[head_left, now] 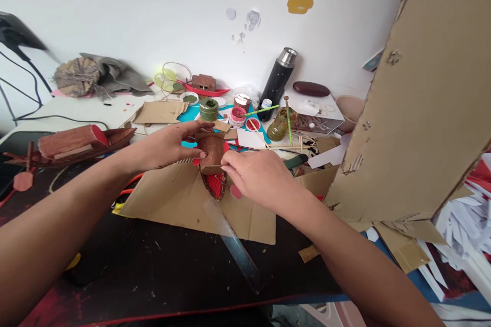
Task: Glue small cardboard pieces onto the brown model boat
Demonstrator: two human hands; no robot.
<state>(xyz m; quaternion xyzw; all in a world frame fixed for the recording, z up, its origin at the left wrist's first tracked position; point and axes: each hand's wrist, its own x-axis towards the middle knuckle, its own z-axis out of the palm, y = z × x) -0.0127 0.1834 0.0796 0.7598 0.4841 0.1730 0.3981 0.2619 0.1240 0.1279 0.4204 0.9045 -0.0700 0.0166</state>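
My left hand grips a small brown-painted cardboard boat model from the left, thumb and fingers on its cabin block. The model's red ribbed hull points toward me over a flat cardboard sheet. My right hand rests against the model's right side, fingertips pinched at its edge; what they pinch is too small to tell. A clear plastic ruler lies diagonally on the cardboard in front of the model.
A larger brown boat model sits at left. Paint pots, a green jar with brushes, a black flask and scraps crowd the back. A tall cardboard panel rises at right, with white paper stacks beneath.
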